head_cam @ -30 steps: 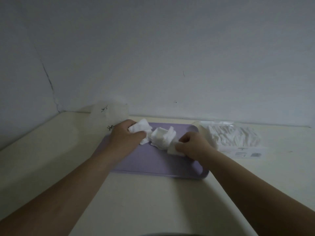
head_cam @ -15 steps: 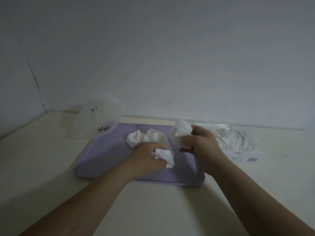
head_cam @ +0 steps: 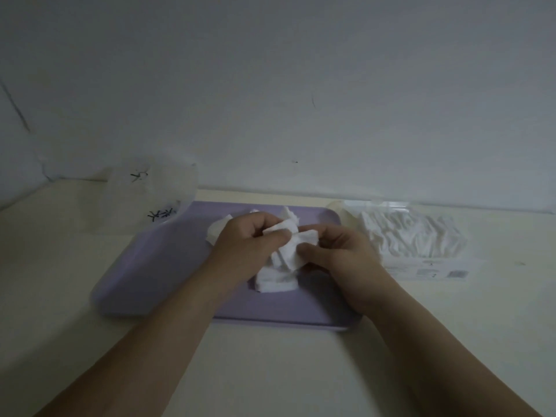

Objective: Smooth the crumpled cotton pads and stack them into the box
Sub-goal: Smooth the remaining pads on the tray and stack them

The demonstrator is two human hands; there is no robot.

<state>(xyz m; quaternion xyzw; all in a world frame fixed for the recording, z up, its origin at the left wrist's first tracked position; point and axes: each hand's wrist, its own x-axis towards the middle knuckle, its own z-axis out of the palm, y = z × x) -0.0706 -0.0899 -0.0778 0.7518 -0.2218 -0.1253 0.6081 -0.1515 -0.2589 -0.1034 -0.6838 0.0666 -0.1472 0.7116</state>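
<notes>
A lilac tray [head_cam: 156, 266] lies on the cream table. Over its middle my left hand [head_cam: 246, 245] and my right hand [head_cam: 340, 251] meet, both pinching one crumpled white cotton pad [head_cam: 288, 251] between thumbs and fingers. More crumpled cotton pads [head_cam: 276, 281] lie on the tray beneath and behind my hands, partly hidden by them. To the right of the tray stands a clear plastic box [head_cam: 421, 266] filled with white cotton pads [head_cam: 406, 236].
A translucent plastic bag [head_cam: 150, 200] with black marks stands at the tray's far left corner, against the wall. The grey wall runs close behind the tray and box. Bare table surface [head_cam: 270, 371] lies in front of the tray.
My hands came together over the tray's middle. The left hand moved up from the tray, and both now grip the same pad. The view has shifted closer to the tray.
</notes>
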